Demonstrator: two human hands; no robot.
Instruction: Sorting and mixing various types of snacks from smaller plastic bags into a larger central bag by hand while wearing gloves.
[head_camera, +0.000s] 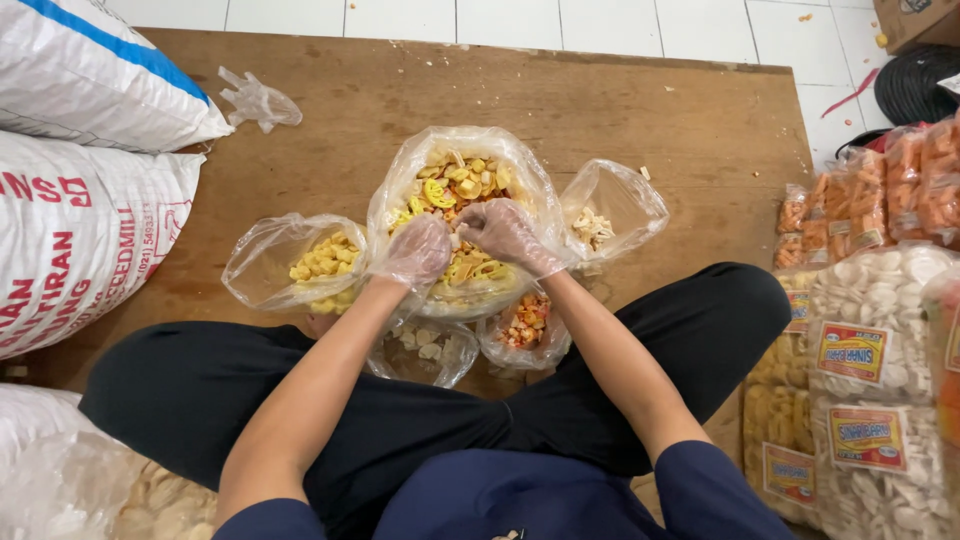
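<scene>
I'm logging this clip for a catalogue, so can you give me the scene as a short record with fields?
setting: wooden board on a tiled floor, person seated cross-legged
left hand: in a clear plastic glove, inside the big bag of mixed crackers
right hand: gloved, in the same bag
around the big bag: bag of yellow crackers, bag of pale crackers, bag of orange crackers
far left: white sacks
far right: packed cracker bags
spare glove: on the board

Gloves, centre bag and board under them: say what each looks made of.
Gloves on the left hand and right hand: thin clear plastic film, wrinkled, skin showing through. Centre bag: glossy clear plastic, crackers visible inside. Board: probably plywood, matte brown, scuffed.
</scene>
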